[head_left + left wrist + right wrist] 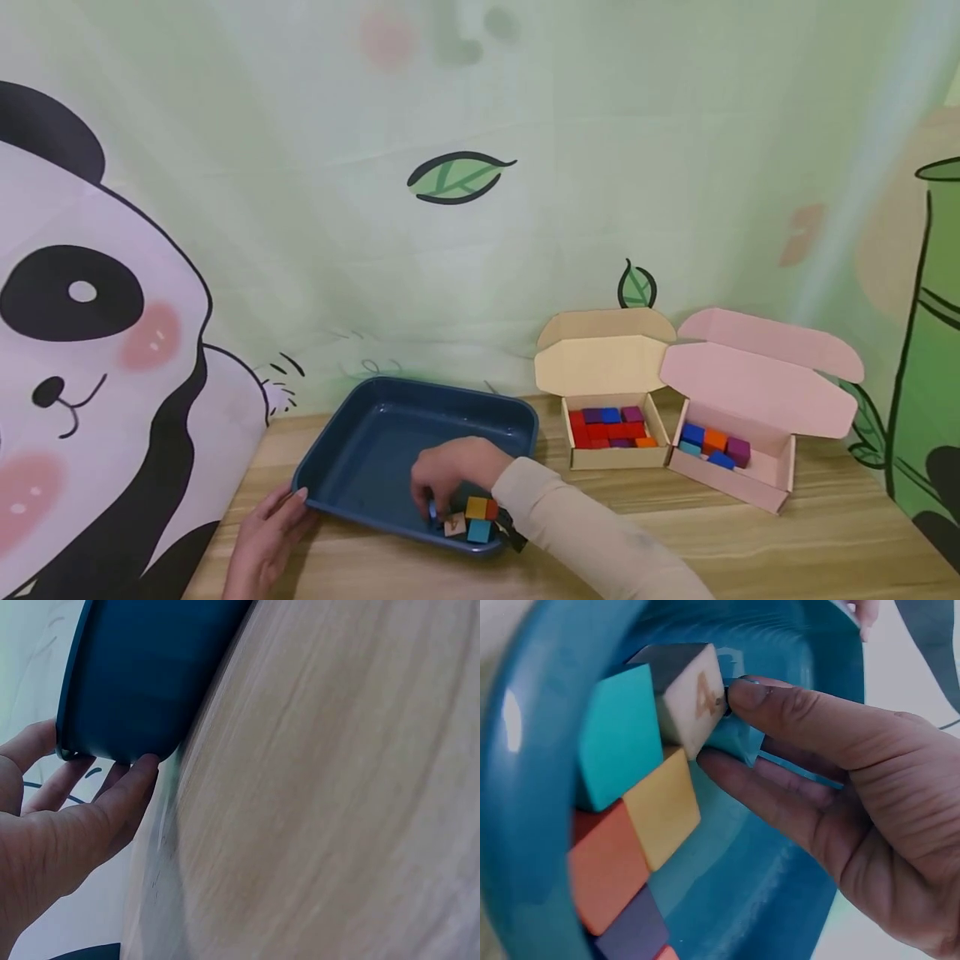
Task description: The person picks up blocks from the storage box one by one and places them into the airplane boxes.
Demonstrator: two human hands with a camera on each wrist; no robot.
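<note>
A dark blue tray (352,450) stands on the table. My left hand (266,533) touches its near left corner; in the left wrist view the fingertips (146,766) lie against the rim and outer wall. Inside the tray's near right part, my right hand (450,471) pinches a light blue block (739,741) between thumb and fingers. Right beside it is a plain wooden block (697,701) marked with a 4. A teal block (622,739), a yellow block (664,808), an orange-red block (609,868) and a purple block (634,930) lie close by along the tray wall.
To the tray's right, a cream box (618,457) with its lid up contains red, blue, purple and orange blocks. Beside it, a pink box (780,475), lid also raised, has several blocks mostly at its left. A printed panda curtain (330,250) hangs behind the wooden table (600,508).
</note>
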